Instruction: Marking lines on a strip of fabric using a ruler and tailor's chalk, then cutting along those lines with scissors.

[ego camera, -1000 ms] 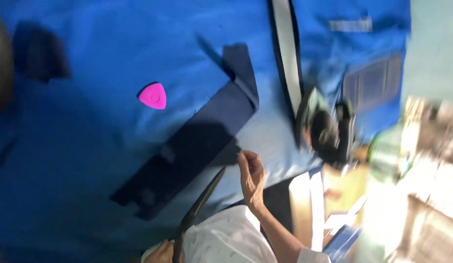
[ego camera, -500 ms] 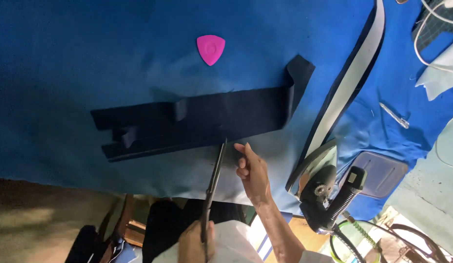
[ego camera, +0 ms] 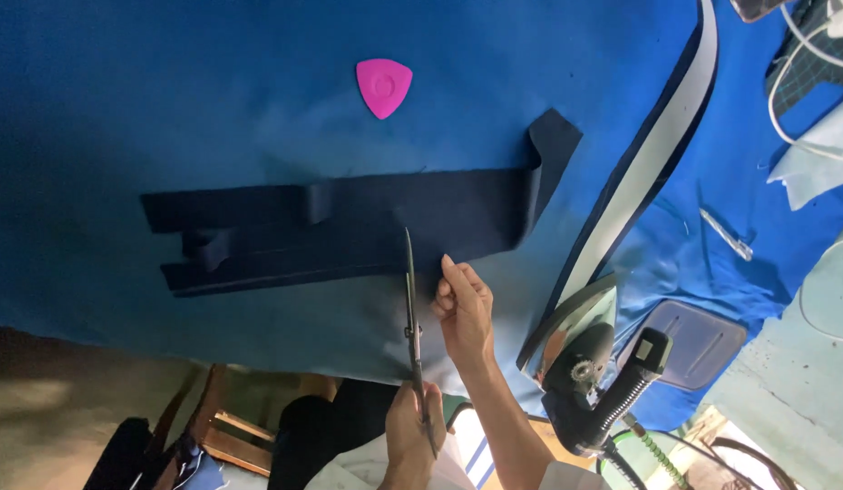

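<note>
- On the left half of the table (ego camera: 122, 109), which is covered in blue cloth, I see the navy fabric strips (ego camera: 349, 227) lying flat. They run lengthwise, one above the other, and the far right end is folded up. They are spread flat, I judge, so an edge can be followed.
- Near the table's far edge, a pink triangular chalk (ego camera: 383, 86) lies apart from the strips, within reach but off the fabric.
- At the near edge, my view shows the left hand (ego camera: 410, 431) closed around the handles of the scissors (ego camera: 410, 299). The blades are close together, and their tip points away from the person onto the lower strip.
- Just right of the blades, the right hand (ego camera: 464, 313) is open with its fingers slightly bent. Its fingertips rest on the strip's near edge, seemingly to pin the fabric down beside the blades.
- Further right, a white-and-navy band (ego camera: 648, 172) runs slantwise across the table.
- At the near right corner, an iron (ego camera: 575, 354) is parked clear of the strips.
</note>
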